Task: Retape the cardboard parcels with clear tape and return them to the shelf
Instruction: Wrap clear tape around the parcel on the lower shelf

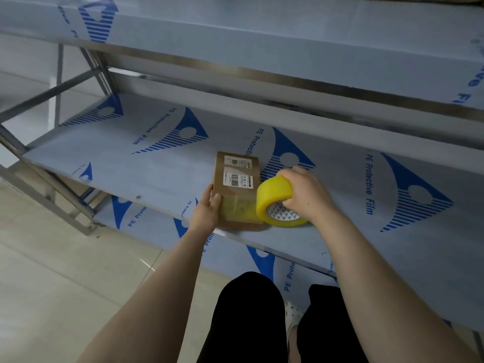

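A flat brown cardboard parcel (237, 179) with white barcode labels lies on the middle shelf (146, 166) near its front edge. A band of yellowish clear tape crosses the parcel's near end. My left hand (207, 209) rests against the parcel's left near edge, its thumb lying on top. My right hand (305, 192) grips a yellow tape roll (277, 199) at the parcel's right side, fingers hooked into the core. The tape strip runs from the roll onto the box.
The metal rack has an upper shelf (288, 43) overhanging the work area and a lower shelf (235, 258) below, all covered in blue-printed protective film. Metal uprights (15, 145) stand at the left. Pale tiled floor (65, 284) lies to the left; my dark-trousered knees (251, 310) are below.
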